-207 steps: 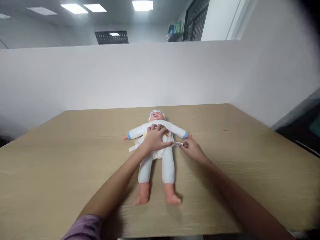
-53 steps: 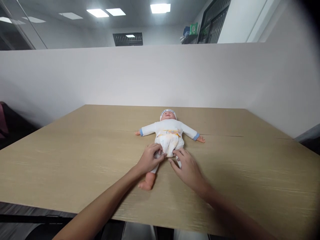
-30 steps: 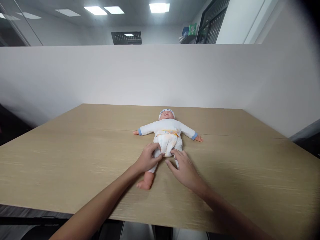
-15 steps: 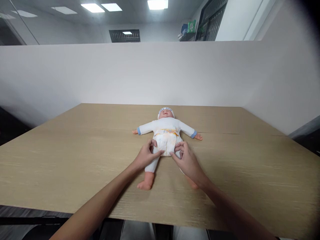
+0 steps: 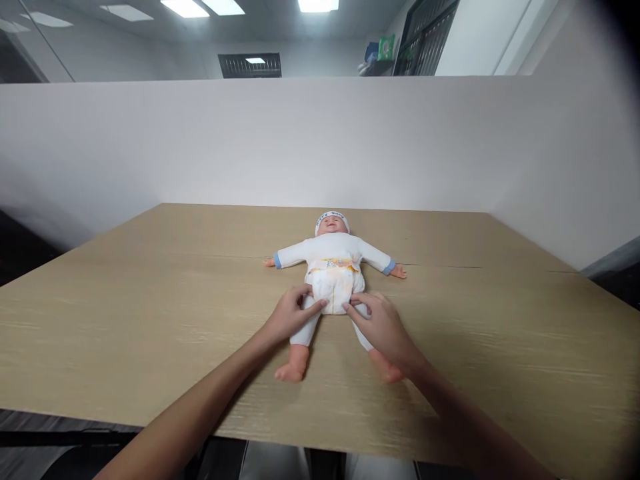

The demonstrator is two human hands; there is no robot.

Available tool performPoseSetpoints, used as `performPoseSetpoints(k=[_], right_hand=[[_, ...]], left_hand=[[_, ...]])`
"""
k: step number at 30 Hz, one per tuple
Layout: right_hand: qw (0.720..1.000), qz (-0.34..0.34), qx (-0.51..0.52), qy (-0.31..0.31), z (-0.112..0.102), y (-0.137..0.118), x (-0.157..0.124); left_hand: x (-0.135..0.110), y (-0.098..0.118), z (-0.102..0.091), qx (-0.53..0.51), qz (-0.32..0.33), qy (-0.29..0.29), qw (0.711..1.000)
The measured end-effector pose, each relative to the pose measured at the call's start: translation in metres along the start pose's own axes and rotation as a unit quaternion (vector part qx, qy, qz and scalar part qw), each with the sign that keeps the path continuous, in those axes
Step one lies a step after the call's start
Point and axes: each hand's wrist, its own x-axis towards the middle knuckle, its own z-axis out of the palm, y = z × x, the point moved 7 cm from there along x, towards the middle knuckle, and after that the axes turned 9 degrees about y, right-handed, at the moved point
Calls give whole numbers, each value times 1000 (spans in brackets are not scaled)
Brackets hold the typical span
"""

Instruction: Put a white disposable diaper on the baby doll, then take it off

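A baby doll (image 5: 334,245) lies on its back, head away from me, arms spread and legs apart. It wears a white outfit with blue cuffs and a white headband with dark lettering. Around its hips is a white diaper (image 5: 333,287) with an orange-patterned waistband. My left hand (image 5: 295,312) pinches the diaper's edge at the leg on the left, thumb on the front. On the other side, my right hand (image 5: 376,319) has thumb and fingers closed on the opposite leg edge. Its fingers partly cover the doll's leg there.
The doll rests on a wide wooden table (image 5: 150,300) with a seam across it. A white partition wall (image 5: 320,143) rises behind the far edge, with glass above. My knees show below the near edge.
My right hand has shifted slightly down and to the right along the diaper's edge, showing more of the doll's leg. My left hand stays nearly in place.
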Motion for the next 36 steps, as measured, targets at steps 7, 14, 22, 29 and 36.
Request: performPoseSetpoints(k=[7, 14, 22, 29, 36], right_hand=[[1000, 6, 26, -1, 9, 6, 2], [996, 61, 63, 20, 7, 17, 1], [995, 56, 81, 14, 10, 15, 3], [981, 87, 171, -20, 17, 23, 7], [954, 121, 269, -55, 22, 27, 9]], left_hand=[[5, -2, 8, -128, -64, -67, 987], [4, 1, 3, -173, -114, -91, 974], [5, -2, 4, -151, -107, -93, 978], [7, -5, 3, -176, -109, -67, 976], [5, -10, 8, -224, -133, -63, 963]])
